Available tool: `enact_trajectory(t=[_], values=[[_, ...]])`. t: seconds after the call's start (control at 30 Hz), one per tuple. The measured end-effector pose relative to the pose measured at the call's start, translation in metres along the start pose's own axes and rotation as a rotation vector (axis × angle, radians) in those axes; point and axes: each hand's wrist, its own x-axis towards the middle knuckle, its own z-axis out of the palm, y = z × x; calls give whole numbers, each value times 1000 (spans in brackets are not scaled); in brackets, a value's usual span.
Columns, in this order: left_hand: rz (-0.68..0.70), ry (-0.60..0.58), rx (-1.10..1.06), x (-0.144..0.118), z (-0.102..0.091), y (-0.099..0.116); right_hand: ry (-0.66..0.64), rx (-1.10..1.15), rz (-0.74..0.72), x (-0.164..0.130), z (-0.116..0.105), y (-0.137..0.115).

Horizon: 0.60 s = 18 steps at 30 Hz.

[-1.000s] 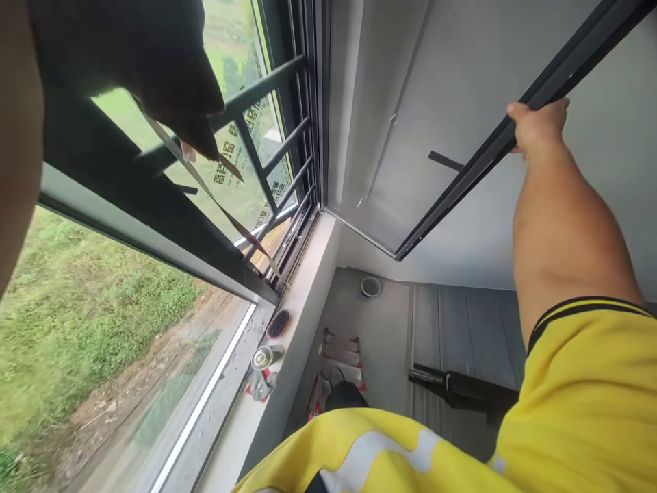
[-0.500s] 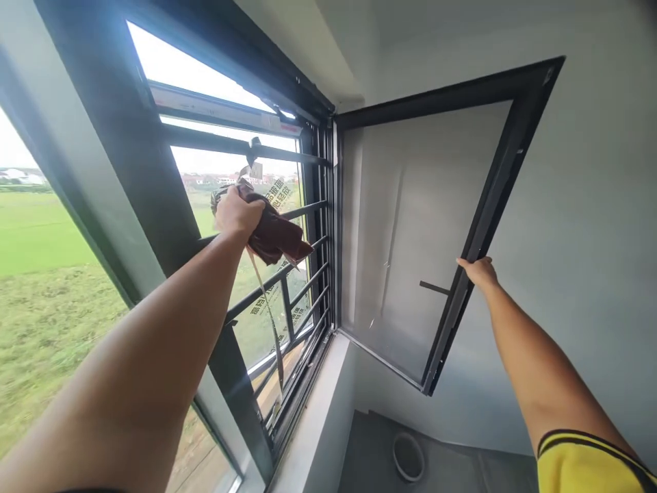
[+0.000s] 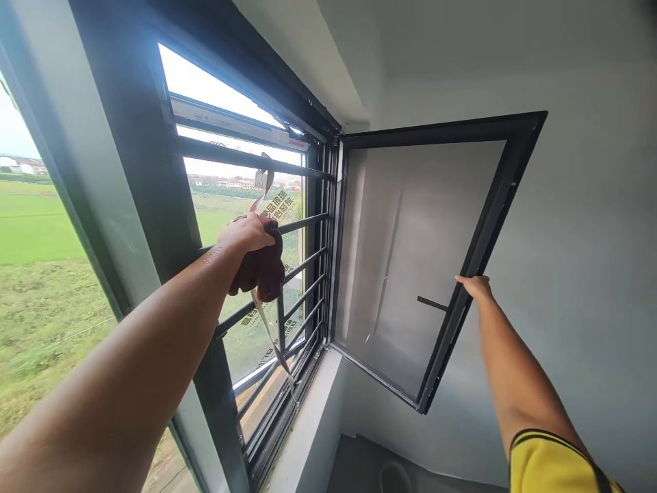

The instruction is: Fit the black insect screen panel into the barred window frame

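My left hand (image 3: 247, 234) is closed around a crumpled dark maroon cloth (image 3: 267, 270), held at the bars of the black window grille (image 3: 246, 164). A long, thin, pale strip (image 3: 274, 349) dangles below the cloth, and a curled piece of it (image 3: 265, 181) sticks up above by the upper bar. Whether the strip is also in my fingers I cannot tell. At the right, my right hand (image 3: 476, 287) grips the outer edge of the inward-swung screen sash (image 3: 485, 226), fingers wrapped on the dark frame. Just below and left of that hand, a dark handle (image 3: 432, 302) juts from the sash.
Printed film lettering (image 3: 277, 204) shows on the glass beyond the bars. A white sill (image 3: 313, 411) runs below the window. On the floor stands a round container (image 3: 394, 476), partly cut off. A grey wall (image 3: 580, 239) rises behind the sash; green fields lie outside.
My left hand and the cloth have moved slightly down and right, and the cloth now hangs more bunched. My right hand stays on the sash. The view has tilted a little upward.
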Motion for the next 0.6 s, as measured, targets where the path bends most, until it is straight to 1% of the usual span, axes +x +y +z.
enact_trajectory(t=[0.03,0.07,0.1,0.13,0.17,0.23,0.27,0.3,0.33,0.4,0.43,0.5,0.53,0.6], values=[[-17,26,9,-4,1,2,118,33,6,-7,1,-15],[-27,55,10,-8,1,5,261,79,-51,-16,5,-36],[-35,77,10,-11,2,6,410,132,-175,-26,12,-62],[-39,92,11,-14,3,8,501,188,-366,-37,23,-93],[-38,101,12,-15,3,9,477,237,-535,-48,37,-129],[-34,101,17,-17,4,9,246,280,-778,-65,68,-207],[-37,96,18,-18,5,9,133,287,-862,-71,84,-248],[-41,92,21,-18,5,9,48,283,-929,-75,97,-286],[-50,92,24,-18,5,9,3,278,-963,-76,108,-323],[-72,103,34,-19,6,11,-22,283,-987,-75,122,-385],[-81,107,38,-19,6,12,-19,291,-992,-73,125,-411],[-103,103,48,-18,7,15,-30,303,-1005,-68,127,-454],[-118,99,52,-17,8,16,-43,300,-1006,-65,126,-470],[-143,99,55,-16,9,17,-72,272,-999,-61,123,-495]])
